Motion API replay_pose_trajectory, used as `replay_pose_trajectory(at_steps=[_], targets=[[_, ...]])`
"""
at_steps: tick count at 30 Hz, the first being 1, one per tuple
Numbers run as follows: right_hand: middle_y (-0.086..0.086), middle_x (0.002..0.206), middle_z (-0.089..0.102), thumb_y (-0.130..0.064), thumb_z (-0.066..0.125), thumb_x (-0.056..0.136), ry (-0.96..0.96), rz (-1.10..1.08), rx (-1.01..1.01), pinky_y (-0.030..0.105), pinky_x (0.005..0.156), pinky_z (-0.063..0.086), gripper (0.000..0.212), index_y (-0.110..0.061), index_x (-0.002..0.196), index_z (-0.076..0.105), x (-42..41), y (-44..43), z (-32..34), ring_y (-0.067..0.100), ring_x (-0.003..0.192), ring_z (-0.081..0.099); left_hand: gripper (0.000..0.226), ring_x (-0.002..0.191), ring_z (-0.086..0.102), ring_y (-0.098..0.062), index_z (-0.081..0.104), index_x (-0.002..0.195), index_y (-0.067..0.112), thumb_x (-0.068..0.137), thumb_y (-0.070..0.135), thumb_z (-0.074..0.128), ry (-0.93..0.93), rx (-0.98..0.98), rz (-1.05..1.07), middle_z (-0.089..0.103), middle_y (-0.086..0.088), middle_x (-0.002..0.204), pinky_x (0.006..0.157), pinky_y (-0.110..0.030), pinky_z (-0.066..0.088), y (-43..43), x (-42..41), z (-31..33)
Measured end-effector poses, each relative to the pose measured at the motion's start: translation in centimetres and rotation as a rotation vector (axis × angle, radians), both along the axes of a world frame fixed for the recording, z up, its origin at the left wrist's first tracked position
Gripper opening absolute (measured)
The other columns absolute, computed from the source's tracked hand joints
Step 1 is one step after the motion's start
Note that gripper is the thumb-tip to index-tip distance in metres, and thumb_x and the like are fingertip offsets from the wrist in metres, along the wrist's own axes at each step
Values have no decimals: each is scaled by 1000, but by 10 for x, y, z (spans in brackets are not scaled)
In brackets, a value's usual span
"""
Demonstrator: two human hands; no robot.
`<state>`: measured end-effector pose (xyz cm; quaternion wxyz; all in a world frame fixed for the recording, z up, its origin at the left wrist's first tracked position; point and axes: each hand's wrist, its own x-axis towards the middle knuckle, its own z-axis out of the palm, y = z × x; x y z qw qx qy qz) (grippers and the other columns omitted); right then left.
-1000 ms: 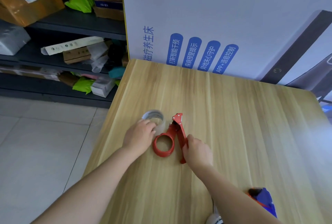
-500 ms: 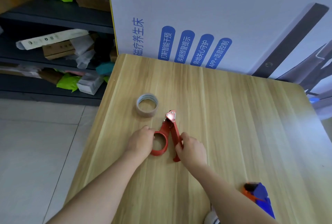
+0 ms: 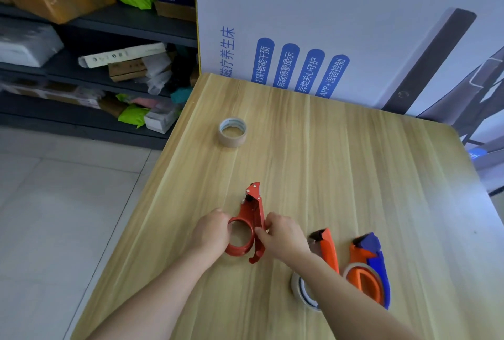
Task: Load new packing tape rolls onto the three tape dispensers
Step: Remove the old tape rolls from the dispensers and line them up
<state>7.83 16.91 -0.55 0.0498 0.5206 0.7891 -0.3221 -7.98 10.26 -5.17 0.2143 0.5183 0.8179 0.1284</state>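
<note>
The red tape dispenser [image 3: 252,211] lies on the wooden table [image 3: 354,176], in the lower middle of the frame. It is all red metal. It has a round open hub at its lower end, a narrow body running up the frame to a small riveted head with a pale blade edge, and a curved handle tail below. The hub holds no roll, and the table grain shows through the ring.

The left hand [image 3: 211,233] grips the left side of the hub ring, its fingers curled round the rim. The right hand [image 3: 285,237] pinches the right side of the ring and handle between thumb and fingers. Both forearms come in from the bottom edge.

There are three dispensers. The red one is the first. An orange dispenser [image 3: 329,251] lies just right of the right hand and is partly covered by the forearm. A blue-and-orange dispenser [image 3: 375,258] lies further right, in the lower right of the frame.

Three tape rolls also show. A tan roll [image 3: 231,141] lies flat and alone in the upper middle of the table, well apart from the hands. A white roll [image 3: 298,289] sits at the bottom under the right forearm, beside the orange dispenser. I cannot tell whether it is mounted on that dispenser. A pale roll [image 3: 351,268] sits round the orange hub of the blue-and-orange dispenser.

Behind the table stands a large white printed board [image 3: 341,7] with blue labels. Dark shelves [image 3: 122,23] with parcels fill the upper left.
</note>
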Motion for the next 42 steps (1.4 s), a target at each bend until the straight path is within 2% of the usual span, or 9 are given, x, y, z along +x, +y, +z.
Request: replay_pose_trajectory(at_steps=[3, 8, 16, 23, 29, 32, 36, 38, 42], targets=[[1, 83, 58, -36, 64, 87, -50, 61, -93, 30, 63, 40, 23, -17, 82, 51, 20, -29, 2, 20, 76, 52, 20, 85, 62, -25, 70, 90, 14, 93, 21, 51, -9, 1, -12, 59, -3, 89, 67, -33, 41, -40, 21, -1], [9, 77, 67, -34, 67, 85, -47, 62, -190, 33, 71, 55, 33, -22, 68, 42, 40, -71, 1, 24, 64, 59, 19, 91, 62, -25, 70, 99, 20, 92, 22, 53, -13, -10, 1, 61, -1, 96, 72, -33, 44, -88, 40, -5], [9, 85, 68, -40, 60, 90, -101, 65, -157, 38, 76, 56, 35, -24, 69, 37, 40, -99, 4, 29, 79, 66, 17, 98, 61, -26, 62, 105, 14, 93, 19, 51, 46, -185, -128, 60, -4, 107, 79, -35, 47, -105, 47, 5], [6, 88, 67, -50, 53, 93, -161, -10, -114, 34, 72, 52, 45, -7, 100, 63, 59, -90, 26, 26, 86, 66, 20, 105, 57, -24, 60, 107, 17, 93, 15, 46, 143, -87, -185, 57, -1, 107, 74, -35, 48, -84, 57, 39], [1, 78, 60, -26, 50, 92, -305, -90, 49, 28, 54, 43, 14, -14, 89, 58, 109, -61, 42, 23, 78, 64, 23, 104, 53, -21, 64, 103, 14, 91, 9, 46, 236, 96, -344, 59, -1, 101, 81, -34, 49, -39, 99, 65], [1, 87, 65, -26, 55, 91, -321, -146, 73, 26, 48, 38, 17, -16, 104, 59, 132, -50, 41, 21, 76, 61, 22, 108, 52, -24, 62, 109, 13, 95, 18, 47, 237, 38, -438, 58, -3, 108, 88, -37, 47, -27, 130, 66], [-2, 73, 50, -21, 51, 93, -348, -112, 76, 30, 65, 46, 16, -14, 104, 60, 151, -40, 32, 22, 86, 57, 24, 113, 51, -26, 57, 116, 12, 95, 23, 51, 184, -99, -466, 56, -7, 114, 89, -39, 44, -18, 163, 54], [1, 82, 53, -19, 47, 94, -359, -55, 72, 32, 75, 49, 21, -12, 108, 61, 159, -35, 25, 23, 96, 58, 29, 113, 53, -29, 51, 124, 12, 96, 20, 49, 155, -145, -447, 56, -8, 118, 87, -39, 44, -15, 175, 46], [1, 87, 54, -17, 46, 93, -315, 24, 46, 32, 70, 47, 20, -14, 103, 63, 167, -23, 16, 21, 83, 49, 24, 106, 58, -30, 50, 118, 13, 95, 12, 44, 147, -213, -363, 58, -10, 116, 75, -38, 43, -1, 189, 35]])
